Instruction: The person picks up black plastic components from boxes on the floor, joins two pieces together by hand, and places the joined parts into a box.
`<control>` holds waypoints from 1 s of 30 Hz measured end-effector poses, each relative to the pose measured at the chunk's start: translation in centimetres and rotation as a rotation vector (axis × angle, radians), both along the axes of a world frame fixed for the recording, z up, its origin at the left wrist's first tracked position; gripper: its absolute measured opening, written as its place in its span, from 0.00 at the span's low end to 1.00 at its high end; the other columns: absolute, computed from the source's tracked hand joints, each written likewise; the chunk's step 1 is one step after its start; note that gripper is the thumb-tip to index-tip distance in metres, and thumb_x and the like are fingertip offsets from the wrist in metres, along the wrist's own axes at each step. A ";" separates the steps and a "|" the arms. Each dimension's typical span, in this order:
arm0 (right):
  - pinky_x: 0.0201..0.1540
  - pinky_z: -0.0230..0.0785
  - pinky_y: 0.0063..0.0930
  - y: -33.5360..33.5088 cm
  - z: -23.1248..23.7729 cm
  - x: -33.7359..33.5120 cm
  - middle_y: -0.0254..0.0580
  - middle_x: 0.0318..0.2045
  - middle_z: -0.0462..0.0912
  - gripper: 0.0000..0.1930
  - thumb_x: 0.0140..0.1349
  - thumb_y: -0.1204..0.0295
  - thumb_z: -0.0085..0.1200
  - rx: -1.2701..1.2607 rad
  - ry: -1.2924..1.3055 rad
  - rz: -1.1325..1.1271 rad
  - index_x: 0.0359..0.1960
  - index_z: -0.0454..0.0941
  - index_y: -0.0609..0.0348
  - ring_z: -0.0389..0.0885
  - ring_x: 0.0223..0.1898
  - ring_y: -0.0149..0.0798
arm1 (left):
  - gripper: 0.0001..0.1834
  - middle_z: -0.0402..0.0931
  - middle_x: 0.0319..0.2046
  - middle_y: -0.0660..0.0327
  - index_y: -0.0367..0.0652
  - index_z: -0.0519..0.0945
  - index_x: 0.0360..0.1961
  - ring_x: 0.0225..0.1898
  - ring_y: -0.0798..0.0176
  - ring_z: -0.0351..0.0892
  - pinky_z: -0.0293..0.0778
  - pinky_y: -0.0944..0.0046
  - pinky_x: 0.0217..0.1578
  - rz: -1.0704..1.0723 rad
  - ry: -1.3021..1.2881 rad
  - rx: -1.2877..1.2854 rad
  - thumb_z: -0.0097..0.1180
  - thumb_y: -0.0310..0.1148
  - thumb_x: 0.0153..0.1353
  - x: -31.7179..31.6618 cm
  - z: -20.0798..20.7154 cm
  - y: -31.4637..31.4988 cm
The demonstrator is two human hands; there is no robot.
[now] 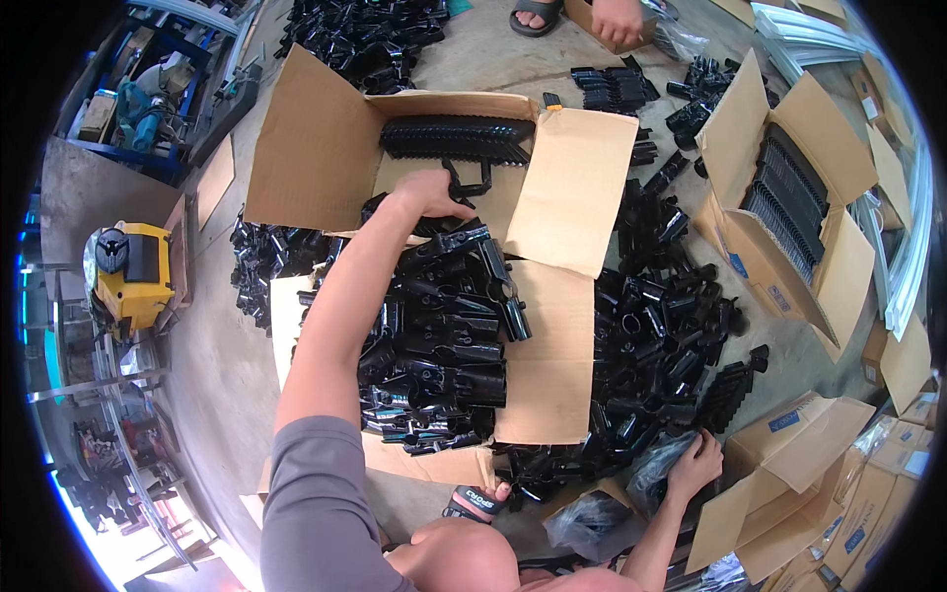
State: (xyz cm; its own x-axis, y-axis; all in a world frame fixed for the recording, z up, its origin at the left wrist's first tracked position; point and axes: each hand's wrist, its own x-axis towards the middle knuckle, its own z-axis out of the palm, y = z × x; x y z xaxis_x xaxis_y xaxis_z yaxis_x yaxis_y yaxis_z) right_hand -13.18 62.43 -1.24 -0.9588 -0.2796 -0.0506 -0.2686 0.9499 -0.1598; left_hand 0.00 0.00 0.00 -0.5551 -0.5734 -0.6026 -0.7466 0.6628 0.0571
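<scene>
The left hand (431, 194) grasps a black bracket (476, 184) inside an open cardboard box (318, 158) holding stacked black parts (454, 138); the right hand (696, 463) touches a plastic bag (653, 468), its grip unclear.

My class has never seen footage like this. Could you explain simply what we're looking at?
No robot works here, just a person's two bare hands. The one picture comes from a wide fisheye camera worn on their head, looking down, so edges bend. The left hand reaches into an open box, at a black bracket; whether it grips it is hard to tell. The right hand is at a plastic bag, its hold unclear. Piles of black parts lie on the floor. Another person's hand shows at the top.
</scene>
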 end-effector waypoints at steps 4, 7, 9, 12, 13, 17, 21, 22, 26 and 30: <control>0.54 0.63 0.44 0.3 -0.5 0.0 0.43 0.44 0.83 0.13 0.68 0.67 0.47 -0.011 0.014 -0.011 0.46 0.82 0.56 0.77 0.48 0.50 | 0.47 0.81 0.46 0.39 0.31 0.68 0.57 0.51 0.40 0.81 0.77 0.49 0.52 -0.099 -0.017 -0.130 0.76 0.48 0.40 -0.4 -0.2 0.8; 0.54 0.63 0.45 0.2 -0.6 -0.1 0.43 0.43 0.83 0.13 0.68 0.67 0.47 -0.022 0.026 -0.001 0.46 0.83 0.56 0.77 0.47 0.50 | 0.49 0.81 0.48 0.40 0.30 0.66 0.59 0.52 0.42 0.81 0.78 0.50 0.52 -0.117 -0.068 -0.141 0.77 0.44 0.40 -0.6 -0.4 0.7; 0.53 0.63 0.45 0.1 -0.6 -0.1 0.43 0.43 0.83 0.13 0.68 0.67 0.47 -0.029 0.032 0.007 0.45 0.83 0.56 0.77 0.47 0.51 | 0.54 0.80 0.51 0.43 0.31 0.63 0.65 0.54 0.45 0.80 0.77 0.52 0.54 -0.069 -0.126 -0.117 0.79 0.43 0.39 -0.5 -0.7 0.7; 0.53 0.63 0.45 0.4 -0.6 0.2 0.43 0.42 0.83 0.13 0.68 0.67 0.47 -0.033 0.045 0.002 0.45 0.83 0.56 0.78 0.46 0.50 | 0.50 0.81 0.52 0.44 0.30 0.67 0.62 0.53 0.45 0.81 0.78 0.53 0.53 -0.076 -0.102 -0.139 0.78 0.42 0.40 -0.6 -1.4 0.9; 0.53 0.63 0.45 0.2 -0.5 0.1 0.43 0.42 0.83 0.13 0.68 0.67 0.47 -0.032 0.047 0.003 0.45 0.83 0.56 0.78 0.46 0.50 | 0.46 0.81 0.51 0.45 0.31 0.72 0.60 0.53 0.45 0.81 0.78 0.53 0.53 -0.075 -0.116 -0.123 0.77 0.42 0.40 -0.6 -1.3 0.7; 0.53 0.63 0.44 0.1 -0.5 0.0 0.43 0.42 0.83 0.13 0.69 0.67 0.46 -0.033 0.054 0.006 0.44 0.83 0.56 0.78 0.46 0.50 | 0.35 0.83 0.49 0.47 0.37 0.83 0.51 0.53 0.48 0.81 0.78 0.54 0.53 -0.073 -0.131 -0.085 0.76 0.42 0.40 -1.6 0.4 0.6; 0.53 0.63 0.43 0.1 -0.4 0.0 0.43 0.41 0.84 0.13 0.69 0.68 0.46 -0.051 0.052 0.011 0.44 0.83 0.56 0.78 0.46 0.50 | 0.33 0.83 0.48 0.47 0.41 0.85 0.49 0.53 0.48 0.81 0.78 0.54 0.53 -0.060 -0.137 -0.096 0.76 0.44 0.41 -1.4 0.4 0.0; 0.52 0.63 0.43 0.1 -0.5 0.0 0.42 0.41 0.84 0.12 0.69 0.68 0.46 -0.053 0.054 0.017 0.44 0.83 0.56 0.78 0.46 0.50 | 0.33 0.83 0.47 0.47 0.41 0.85 0.49 0.52 0.47 0.82 0.77 0.54 0.54 -0.101 -0.062 -0.080 0.76 0.46 0.41 -0.6 -0.3 -0.4; 0.51 0.64 0.44 0.3 -0.7 0.0 0.42 0.41 0.84 0.12 0.69 0.68 0.47 -0.045 0.064 0.022 0.44 0.83 0.56 0.78 0.45 0.50 | 0.33 0.83 0.47 0.46 0.43 0.85 0.49 0.50 0.44 0.82 0.75 0.52 0.55 -0.074 0.163 0.042 0.74 0.50 0.43 0.9 -0.8 -0.9; 0.51 0.64 0.44 0.2 -0.5 0.0 0.42 0.41 0.84 0.12 0.68 0.68 0.47 -0.051 0.066 0.018 0.44 0.83 0.56 0.78 0.45 0.50 | 0.35 0.83 0.47 0.45 0.43 0.85 0.49 0.49 0.43 0.81 0.75 0.51 0.54 -0.042 0.138 0.116 0.73 0.54 0.43 0.6 0.7 -0.5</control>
State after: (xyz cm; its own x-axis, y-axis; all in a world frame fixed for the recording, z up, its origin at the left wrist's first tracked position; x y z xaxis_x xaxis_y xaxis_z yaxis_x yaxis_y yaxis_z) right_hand -13.14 62.62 -1.76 -0.9543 -0.2975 0.0276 -0.2973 0.9358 -0.1893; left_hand 0.64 -0.48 0.70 -0.6591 -0.4793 -0.5796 -0.6984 0.6760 0.2352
